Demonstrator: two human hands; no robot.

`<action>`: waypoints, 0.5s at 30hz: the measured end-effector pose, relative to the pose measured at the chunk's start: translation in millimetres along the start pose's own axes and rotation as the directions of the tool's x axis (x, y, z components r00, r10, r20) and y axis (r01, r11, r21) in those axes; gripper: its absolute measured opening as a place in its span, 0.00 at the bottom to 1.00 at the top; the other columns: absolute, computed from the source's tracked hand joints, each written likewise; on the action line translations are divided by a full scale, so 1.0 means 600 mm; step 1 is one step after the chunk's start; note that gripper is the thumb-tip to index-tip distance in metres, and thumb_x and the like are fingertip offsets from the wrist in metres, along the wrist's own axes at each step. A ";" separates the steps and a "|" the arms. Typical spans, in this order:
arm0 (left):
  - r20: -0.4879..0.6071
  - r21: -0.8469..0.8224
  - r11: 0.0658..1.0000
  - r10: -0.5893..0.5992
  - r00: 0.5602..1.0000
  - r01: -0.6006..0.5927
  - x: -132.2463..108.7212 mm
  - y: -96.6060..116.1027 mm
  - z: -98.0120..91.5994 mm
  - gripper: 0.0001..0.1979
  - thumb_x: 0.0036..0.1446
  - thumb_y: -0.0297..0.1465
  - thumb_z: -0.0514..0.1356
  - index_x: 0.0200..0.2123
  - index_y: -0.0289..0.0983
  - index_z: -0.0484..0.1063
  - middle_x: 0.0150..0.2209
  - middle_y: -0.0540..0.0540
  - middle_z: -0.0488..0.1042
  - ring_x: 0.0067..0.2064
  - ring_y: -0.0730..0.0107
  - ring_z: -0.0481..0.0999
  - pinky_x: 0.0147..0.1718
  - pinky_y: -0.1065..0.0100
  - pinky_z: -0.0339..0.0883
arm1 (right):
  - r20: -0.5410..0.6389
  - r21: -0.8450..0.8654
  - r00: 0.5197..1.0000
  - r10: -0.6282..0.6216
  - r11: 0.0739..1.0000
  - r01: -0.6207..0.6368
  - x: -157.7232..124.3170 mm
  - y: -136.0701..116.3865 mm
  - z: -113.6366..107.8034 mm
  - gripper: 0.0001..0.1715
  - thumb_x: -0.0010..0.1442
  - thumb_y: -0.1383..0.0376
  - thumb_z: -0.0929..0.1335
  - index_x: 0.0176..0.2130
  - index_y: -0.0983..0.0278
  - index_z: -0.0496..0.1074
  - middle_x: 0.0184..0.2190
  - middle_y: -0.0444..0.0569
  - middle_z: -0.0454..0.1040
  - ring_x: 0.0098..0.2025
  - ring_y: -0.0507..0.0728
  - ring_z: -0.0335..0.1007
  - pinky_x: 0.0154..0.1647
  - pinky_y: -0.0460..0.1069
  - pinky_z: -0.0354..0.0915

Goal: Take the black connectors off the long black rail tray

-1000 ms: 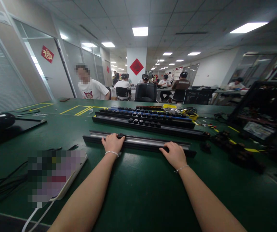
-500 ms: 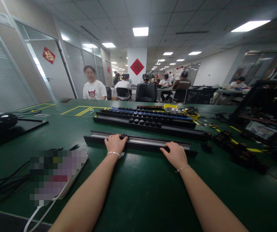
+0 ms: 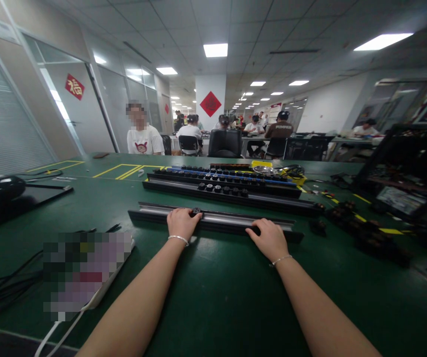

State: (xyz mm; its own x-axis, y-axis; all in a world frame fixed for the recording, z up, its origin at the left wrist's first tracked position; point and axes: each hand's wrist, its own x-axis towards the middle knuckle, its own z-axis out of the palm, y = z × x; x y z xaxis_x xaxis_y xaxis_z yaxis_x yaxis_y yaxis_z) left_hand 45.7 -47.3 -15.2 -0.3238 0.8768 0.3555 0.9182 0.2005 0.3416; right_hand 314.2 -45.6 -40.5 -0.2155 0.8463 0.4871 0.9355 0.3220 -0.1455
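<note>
A long black rail (image 3: 224, 219) with a shiny grey channel lies crosswise on the green table in front of me. My left hand (image 3: 182, 224) is closed around a small black round piece (image 3: 196, 211) seated in that channel, left of the middle. The fingers partly hide this piece. Near the rail's right end, my right hand (image 3: 272, 239) grips the rail, thumb on the near side and fingers over the top. Behind it lies a second black rail (image 3: 273, 198) with several small round pieces sitting in its channel.
More rails with a blue strip (image 3: 183, 170) lie farther back. On the right are a heap of dark parts (image 3: 371, 235) and a black open case (image 3: 395, 163). A white power strip (image 3: 111, 277) with cables is at left. A person (image 3: 144, 139) sits across the table.
My left hand has moved slightly right along the rail, and the small black piece has shifted right with it. My right hand stays in place on the rail.
</note>
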 end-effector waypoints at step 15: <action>-0.019 -0.081 0.992 0.098 0.995 -0.100 -0.006 0.012 0.019 0.17 0.50 0.46 0.57 0.37 0.43 0.77 0.41 0.47 0.77 0.49 0.61 0.69 0.49 0.63 0.57 | 0.023 0.053 1.000 0.000 0.999 -0.001 0.001 -0.011 -0.007 0.13 0.57 0.57 0.62 0.35 0.62 0.71 0.37 0.49 0.73 0.41 0.57 0.66 0.41 0.52 0.55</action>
State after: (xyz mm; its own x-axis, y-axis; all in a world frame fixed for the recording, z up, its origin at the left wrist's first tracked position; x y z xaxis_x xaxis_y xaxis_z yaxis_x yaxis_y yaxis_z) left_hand 56.4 -44.2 -23.7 -0.2361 0.8836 0.4043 0.9245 0.0762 0.3735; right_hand 309.2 -48.9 -35.6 -0.2218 0.8561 0.4668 0.9198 0.3426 -0.1913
